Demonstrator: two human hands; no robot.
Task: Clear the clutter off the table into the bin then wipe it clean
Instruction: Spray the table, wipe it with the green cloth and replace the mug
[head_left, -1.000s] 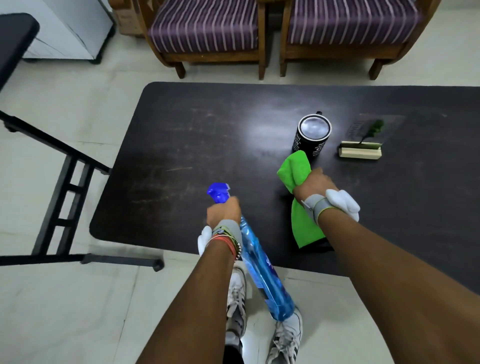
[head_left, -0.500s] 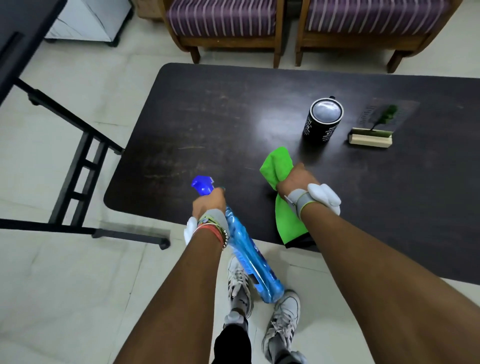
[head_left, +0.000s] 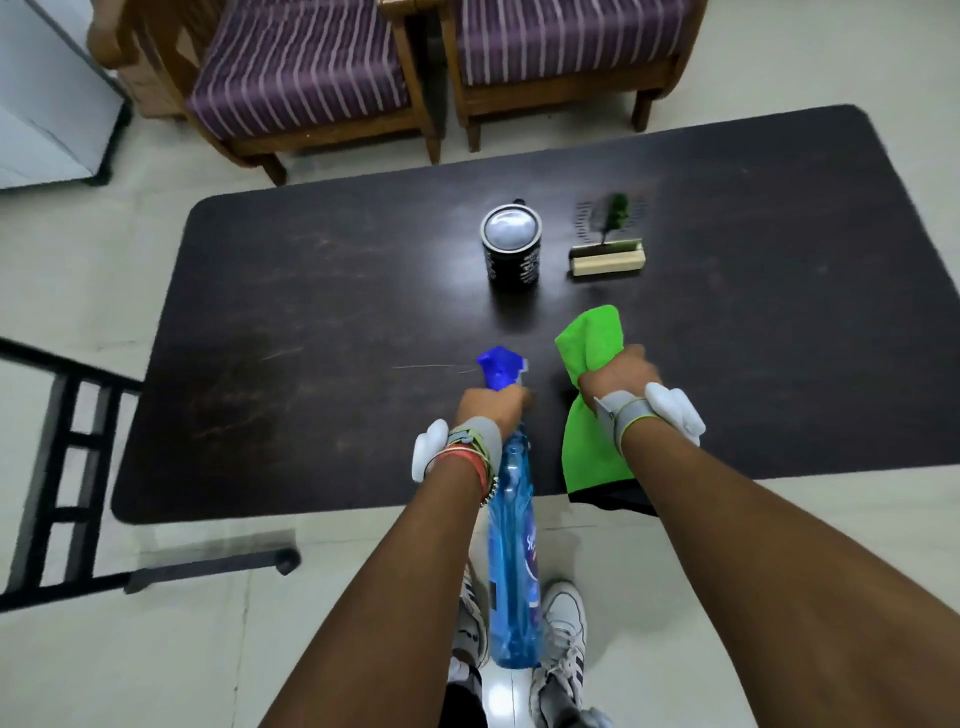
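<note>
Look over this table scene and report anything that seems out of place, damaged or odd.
Two things stand uncleared on the dark rectangular tabletop: a black cylindrical can with a silvery lid and a clear plaque in a pale wooden base. Pale scratches mark the tabletop's left part. No spill shows.

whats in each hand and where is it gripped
The left hand grips the blue spray bottle at its neck, just below the nozzle head. The right hand grips the green cloth, bunched near its middle.

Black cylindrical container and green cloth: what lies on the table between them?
Only bare dark tabletop, in the head view, separates the black cylindrical container from the green cloth.
</note>
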